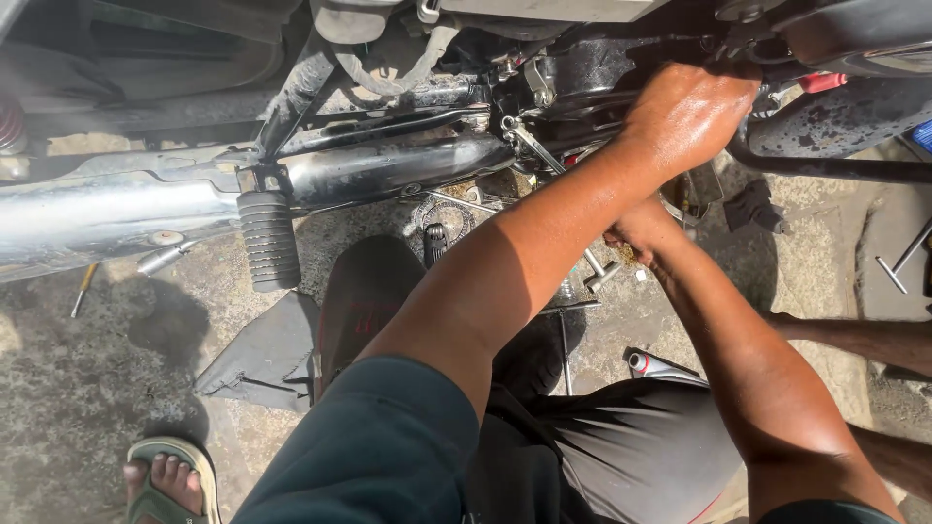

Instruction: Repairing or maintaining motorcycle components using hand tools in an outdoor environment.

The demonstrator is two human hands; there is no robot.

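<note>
reaching under the motorcycle frame, left hand presses closed knuckles against the dark engine. right hand sits below it, grip hidden; footpeg well left.

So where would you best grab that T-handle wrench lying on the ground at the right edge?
Take the T-handle wrench by its long shaft, coming from above. It lies flat on the concrete with open ground around it, and the shaft runs diagonally, so fingers can pinch across it. The short crossbar at its lower-left end is a smaller grip.
</note>
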